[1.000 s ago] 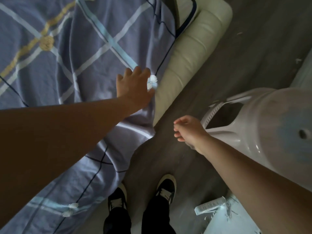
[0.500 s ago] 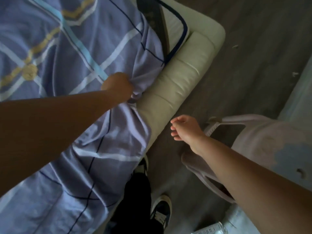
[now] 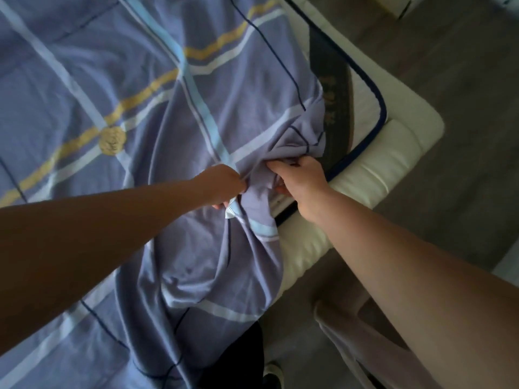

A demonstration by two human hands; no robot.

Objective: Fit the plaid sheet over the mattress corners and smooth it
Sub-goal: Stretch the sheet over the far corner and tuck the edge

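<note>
Plaid sheet (image 3: 140,80) lies bunched just short of the bare mattress (image 3: 363,88) corner. Left hand (image 3: 224,183) and right hand (image 3: 300,178) both grip its gathered edge. Corner-fitting step, I judge; next, stretch it over and down.

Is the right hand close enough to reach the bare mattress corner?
Probably yes. The right hand grips the bunched plaid sheet right beside the bare mattress corner, and nothing lies between them.

Single head view, steeply downward, close above mattress corner (image 3: 365,113).
</note>
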